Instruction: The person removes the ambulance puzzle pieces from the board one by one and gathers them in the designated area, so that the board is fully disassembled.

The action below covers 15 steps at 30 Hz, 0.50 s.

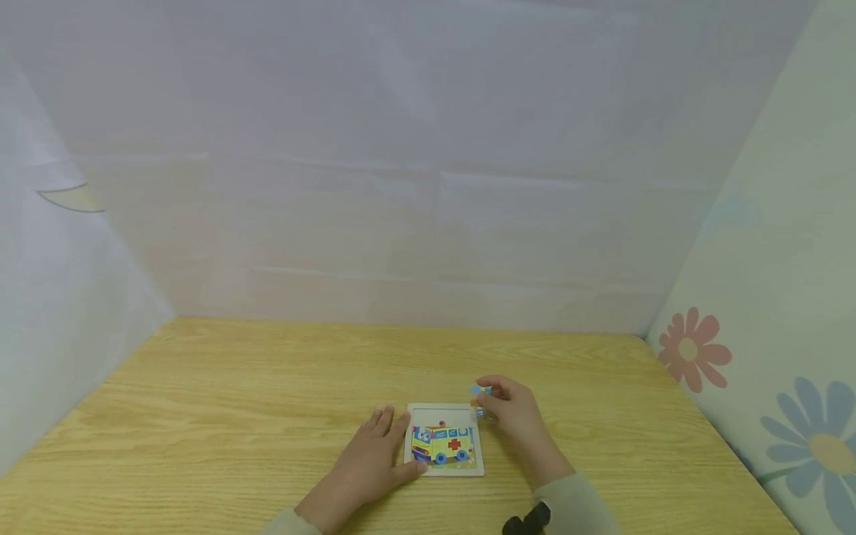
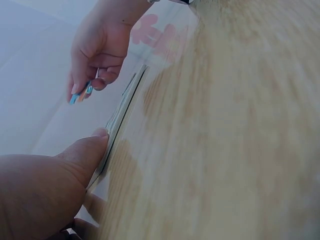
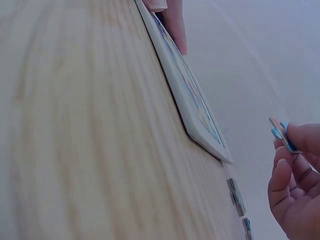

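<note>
A white-framed jigsaw puzzle board (image 1: 444, 407) lies flat on the wooden table. The picture in its lower part shows a yellow ambulance (image 1: 446, 446) with a red cross; the upper part is bare. My left hand (image 1: 374, 457) rests at the board's left side, fingers extended, with the thumb (image 2: 90, 150) on its near edge. Beyond the board's upper right corner, my right hand (image 1: 515, 412) pinches a small blue and orange puzzle piece (image 3: 283, 136) between thumb and fingers. In the right wrist view this piece is held up above the table, tilted.
Loose puzzle pieces (image 3: 236, 196) lie on the table close to the board's corner in the right wrist view. Pale walls stand behind and at both sides of the wooden table (image 1: 267, 386); the right one bears printed flowers (image 1: 695, 349).
</note>
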Motion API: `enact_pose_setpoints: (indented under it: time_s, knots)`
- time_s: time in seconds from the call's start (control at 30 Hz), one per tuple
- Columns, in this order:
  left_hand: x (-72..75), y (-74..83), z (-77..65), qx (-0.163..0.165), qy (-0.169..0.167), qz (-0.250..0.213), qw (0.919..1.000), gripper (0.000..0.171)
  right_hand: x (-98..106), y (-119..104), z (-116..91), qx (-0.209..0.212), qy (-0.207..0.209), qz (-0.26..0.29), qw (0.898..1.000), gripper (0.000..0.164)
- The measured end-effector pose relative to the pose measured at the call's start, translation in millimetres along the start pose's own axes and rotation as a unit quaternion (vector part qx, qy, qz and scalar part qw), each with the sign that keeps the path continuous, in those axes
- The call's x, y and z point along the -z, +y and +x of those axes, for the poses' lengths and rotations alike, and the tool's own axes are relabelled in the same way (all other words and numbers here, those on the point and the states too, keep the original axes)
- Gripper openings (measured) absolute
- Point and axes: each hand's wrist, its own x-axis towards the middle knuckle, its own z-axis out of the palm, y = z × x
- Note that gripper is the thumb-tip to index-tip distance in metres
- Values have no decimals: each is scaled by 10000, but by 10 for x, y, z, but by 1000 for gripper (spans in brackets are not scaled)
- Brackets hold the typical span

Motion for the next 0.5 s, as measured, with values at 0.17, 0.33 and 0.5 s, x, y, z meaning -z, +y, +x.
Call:
enact_pose_setpoints:
  time_s: [0.17,0.33,0.5]
  knots:
    - [-2,-4,-1,-26,-7,33,10000,85,73,19,3,-63,47,248,9997,27]
    - [-3,-7,-4,-16,-37,1,10000,86,144,41,0,-139,183,445,9987,23]
    - [-11,-11,-7,-28,-25,23,10000,86,225,60,-22,-146,238,579,9979,25]
